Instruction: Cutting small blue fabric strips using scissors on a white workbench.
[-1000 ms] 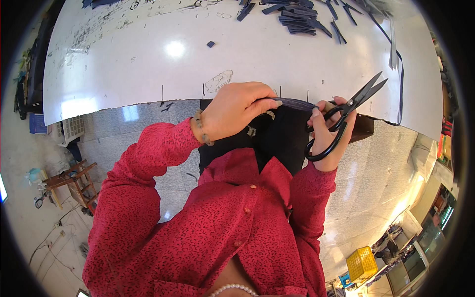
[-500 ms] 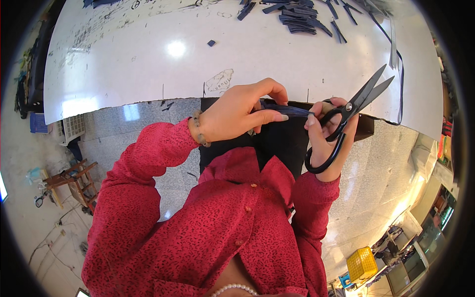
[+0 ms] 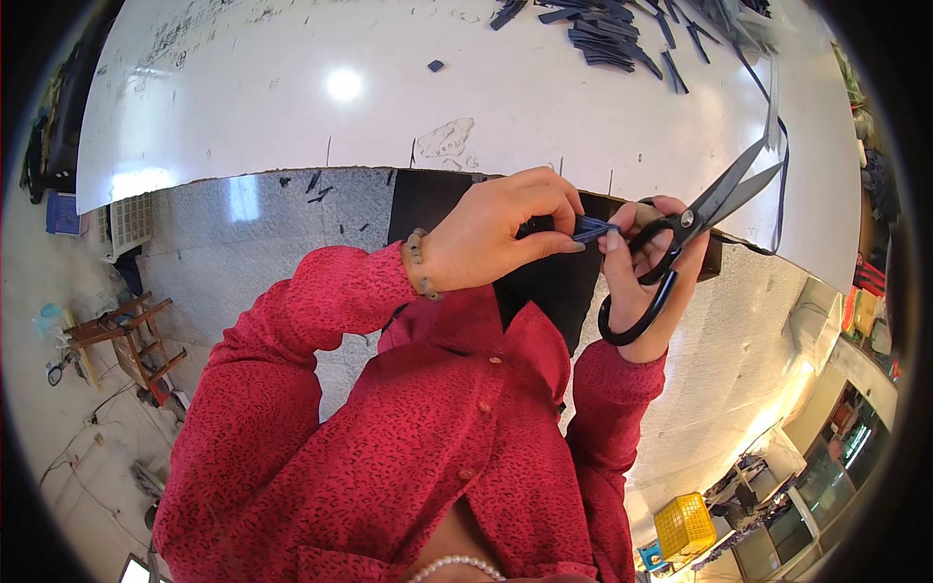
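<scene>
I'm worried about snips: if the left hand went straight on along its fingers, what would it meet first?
Most likely the right hand, which holds the scissors, just past the dark blue fabric strip; depth is unclear.

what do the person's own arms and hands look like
Long pinkish-red fabric sleeves with small dark specks cover both arms. The left hand is gloveless, with a bracelet of rounded greyish beads at its wrist; the right hand is gloveless too, no bracelet showing.
</scene>
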The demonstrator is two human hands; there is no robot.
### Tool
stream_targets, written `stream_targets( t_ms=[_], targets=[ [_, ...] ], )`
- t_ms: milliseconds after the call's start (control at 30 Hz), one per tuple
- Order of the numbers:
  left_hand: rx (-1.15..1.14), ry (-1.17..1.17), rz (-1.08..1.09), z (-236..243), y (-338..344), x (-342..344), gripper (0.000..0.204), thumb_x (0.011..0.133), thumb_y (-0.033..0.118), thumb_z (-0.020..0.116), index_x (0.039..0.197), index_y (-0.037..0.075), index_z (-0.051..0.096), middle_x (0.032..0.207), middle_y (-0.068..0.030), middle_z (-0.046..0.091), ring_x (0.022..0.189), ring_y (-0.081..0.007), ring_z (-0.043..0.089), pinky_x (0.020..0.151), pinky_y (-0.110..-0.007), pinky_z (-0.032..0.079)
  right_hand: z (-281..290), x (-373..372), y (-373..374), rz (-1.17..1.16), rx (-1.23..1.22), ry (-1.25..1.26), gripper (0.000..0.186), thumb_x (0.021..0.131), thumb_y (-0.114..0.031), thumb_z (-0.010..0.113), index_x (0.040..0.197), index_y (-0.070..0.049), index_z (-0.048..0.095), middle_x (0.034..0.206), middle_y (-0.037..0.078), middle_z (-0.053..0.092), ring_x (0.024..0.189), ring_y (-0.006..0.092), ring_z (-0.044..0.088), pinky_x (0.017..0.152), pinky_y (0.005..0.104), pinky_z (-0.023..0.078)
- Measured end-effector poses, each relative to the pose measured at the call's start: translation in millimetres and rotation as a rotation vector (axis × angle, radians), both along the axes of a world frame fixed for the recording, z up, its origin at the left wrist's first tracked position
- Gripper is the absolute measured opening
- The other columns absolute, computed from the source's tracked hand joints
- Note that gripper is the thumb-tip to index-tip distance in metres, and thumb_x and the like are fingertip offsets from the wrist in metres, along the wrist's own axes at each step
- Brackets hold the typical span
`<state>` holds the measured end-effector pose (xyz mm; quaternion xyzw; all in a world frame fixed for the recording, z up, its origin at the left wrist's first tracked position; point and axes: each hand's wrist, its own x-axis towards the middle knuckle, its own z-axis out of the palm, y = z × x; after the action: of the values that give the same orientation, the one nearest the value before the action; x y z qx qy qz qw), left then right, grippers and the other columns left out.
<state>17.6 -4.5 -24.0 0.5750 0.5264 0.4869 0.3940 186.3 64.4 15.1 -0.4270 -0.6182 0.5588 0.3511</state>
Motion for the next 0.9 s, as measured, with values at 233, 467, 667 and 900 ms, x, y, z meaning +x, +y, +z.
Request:
stream_targets(
  t_ms=[233,467,667,900],
  targets=[
    [0.064,0.253,0.157,13,-11,9,0.010,0.075,0.007,0.071,0.080,0.007,0.063,0.110,-0.0050,0.059,0.094,-0.0223,0.059,0.083,-0.030,0.044,4,6,-9,0.052,0.108,-0.116,0.050,0.076,0.010,0.061,0.119,-0.002,0.038,0.090,0.007,0.059,0.080,0.0133,0.057,0.074,0.0253,0.045],
    [0.188,0.459,0.323,11,-18,18,0.012,0.072,0.016,0.075,0.078,0.014,0.065,0.096,0.0038,0.065,0.103,-0.0167,0.060,0.103,-0.051,0.027,6,4,-16,0.024,0.178,-0.122,0.051,0.076,0.010,0.062,0.119,-0.003,0.038,0.090,0.008,0.059,0.080,0.0135,0.058,0.074,0.0264,0.045],
    [0.308,0.477,0.440,2,-25,22,0.016,0.071,0.014,0.076,0.082,0.013,0.066,0.088,0.0031,0.066,0.096,-0.0164,0.063,0.103,-0.050,0.030,10,-2,-22,-0.005,0.226,-0.114,0.051,0.078,0.010,0.060,0.121,-0.002,0.037,0.093,0.011,0.059,0.081,0.0155,0.058,0.076,0.0279,0.048],
    [-0.001,0.019,0.324,-4,-32,27,0.026,0.077,0.013,0.071,0.102,0.012,0.064,0.087,0.0015,0.063,0.092,-0.0174,0.060,0.102,-0.040,0.033,10,-2,-26,0.039,0.261,-0.125,0.050,0.078,0.010,0.060,0.121,-0.001,0.037,0.094,0.012,0.058,0.081,0.0156,0.058,0.077,0.0287,0.047]
  ],
)
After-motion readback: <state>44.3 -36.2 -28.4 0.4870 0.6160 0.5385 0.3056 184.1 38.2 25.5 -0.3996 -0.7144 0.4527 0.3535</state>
